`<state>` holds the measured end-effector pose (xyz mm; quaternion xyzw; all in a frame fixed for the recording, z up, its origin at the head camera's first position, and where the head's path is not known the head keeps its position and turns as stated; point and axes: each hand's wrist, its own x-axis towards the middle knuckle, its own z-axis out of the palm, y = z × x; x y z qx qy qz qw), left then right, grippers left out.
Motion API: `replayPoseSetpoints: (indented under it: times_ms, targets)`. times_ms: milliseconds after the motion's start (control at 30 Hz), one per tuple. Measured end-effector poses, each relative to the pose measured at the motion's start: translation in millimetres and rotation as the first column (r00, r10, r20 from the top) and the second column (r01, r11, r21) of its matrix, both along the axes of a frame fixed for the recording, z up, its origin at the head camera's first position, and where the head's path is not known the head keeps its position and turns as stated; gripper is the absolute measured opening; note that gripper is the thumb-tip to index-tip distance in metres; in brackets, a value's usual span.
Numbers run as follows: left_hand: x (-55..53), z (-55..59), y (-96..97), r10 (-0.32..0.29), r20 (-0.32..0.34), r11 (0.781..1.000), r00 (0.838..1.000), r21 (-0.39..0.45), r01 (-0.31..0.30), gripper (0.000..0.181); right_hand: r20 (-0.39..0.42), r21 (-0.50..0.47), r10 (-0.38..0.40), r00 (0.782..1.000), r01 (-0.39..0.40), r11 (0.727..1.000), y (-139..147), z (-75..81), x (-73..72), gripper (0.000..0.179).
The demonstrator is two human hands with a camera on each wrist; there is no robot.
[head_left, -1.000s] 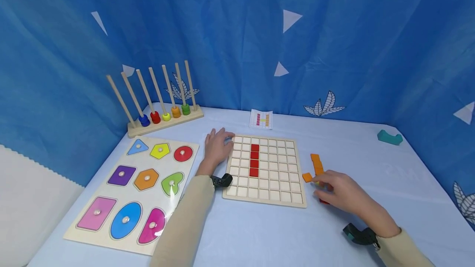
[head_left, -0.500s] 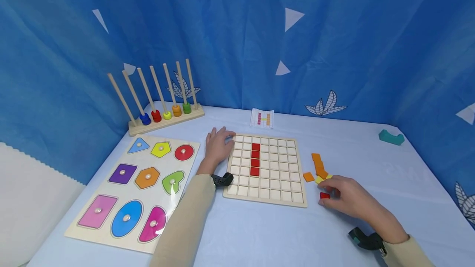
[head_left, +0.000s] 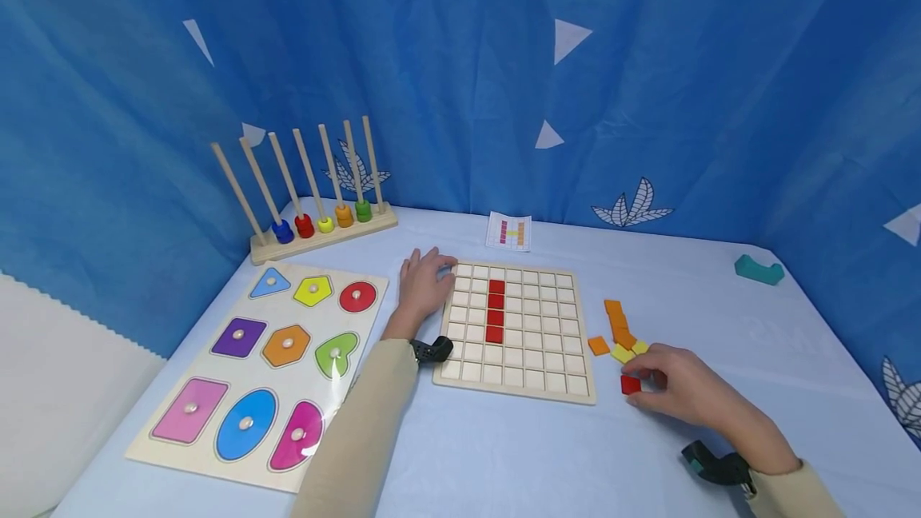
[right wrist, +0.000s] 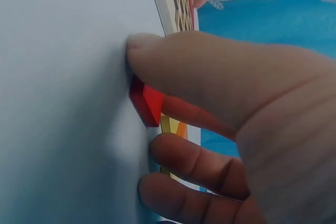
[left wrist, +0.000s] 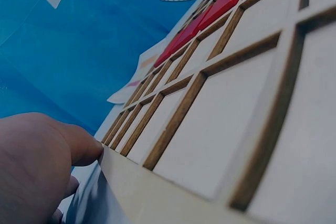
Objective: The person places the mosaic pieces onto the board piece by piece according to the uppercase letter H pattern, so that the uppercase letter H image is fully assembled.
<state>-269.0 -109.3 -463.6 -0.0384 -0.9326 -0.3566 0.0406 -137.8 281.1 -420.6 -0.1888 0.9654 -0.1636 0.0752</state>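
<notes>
Four columns in from its left side, the wooden grid board (head_left: 536, 392) bears a vertical line of red tiles (head_left: 496, 310). My left hand (head_left: 426, 284) rests at the board's upper left corner, and in the left wrist view a fingertip (left wrist: 94, 150) touches its edge. My right hand (head_left: 679, 382) is over the cloth right of the board. Its thumb (right wrist: 173, 59) and index finger pinch a loose red tile (head_left: 630, 384), clearer in the right wrist view. Yellow tiles (head_left: 622, 353) lie just beyond those fingers, beside several orange tiles (head_left: 615, 318); one orange tile (head_left: 599, 345) lies apart.
A pattern card (head_left: 508, 232) lies behind the board. Left of my left arm is a shape puzzle (head_left: 216, 458) with knobbed pieces. A peg stand (head_left: 327, 238) with coloured rings stands at the back left, and a teal block (head_left: 759, 269) sits far right.
My right hand has drawn back from the tile pile towards the lower right, uncovering the yellow tiles and the red tile at its fingertips. My left hand stays at the board's corner.
</notes>
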Motion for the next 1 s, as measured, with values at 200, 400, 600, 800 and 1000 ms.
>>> replayPoseSetpoints:
  times_ms: [200, 400, 600, 800, 1000]
  targets:
    - [-0.2, -0.4, 0.5, 0.002, -0.006, 1.000, 1.000, 0.000, -0.002, 0.036, 0.010, -0.017, 0.001, 1.000, -0.001, 1.000, 2.7, -0.8, -1.1, 0.036]
    - [0.1, -0.2, 1.0, 0.003, -0.006, 1.000, 1.000, 0.002, -0.003, 0.037, 0.014, -0.054, 0.014, 1.000, -0.014, 0.998, 5.0, -1.6, -1.0, 0.033]
    - [-0.3, -1.5, 1.2, 0.008, -0.002, 1.000, 1.000, 0.002, -0.008, 0.037, 0.020, -0.060, 0.003, 1.000, -0.002, 0.998, 4.9, -3.5, -0.3, 0.031]
    - [0.2, -1.4, 1.2, 0.007, -0.003, 1.000, 1.000, 0.001, -0.007, 0.037, 0.000, -0.064, -0.009, 1.000, 0.009, 0.998, 2.9, -4.9, -0.2, 0.028]
    - [0.1, -1.7, 1.0, 0.006, -0.014, 1.000, 1.000, 0.005, -0.005, 0.036, -0.017, -0.055, -0.013, 1.000, 0.012, 0.998, 1.1, -4.7, -0.2, 0.028]
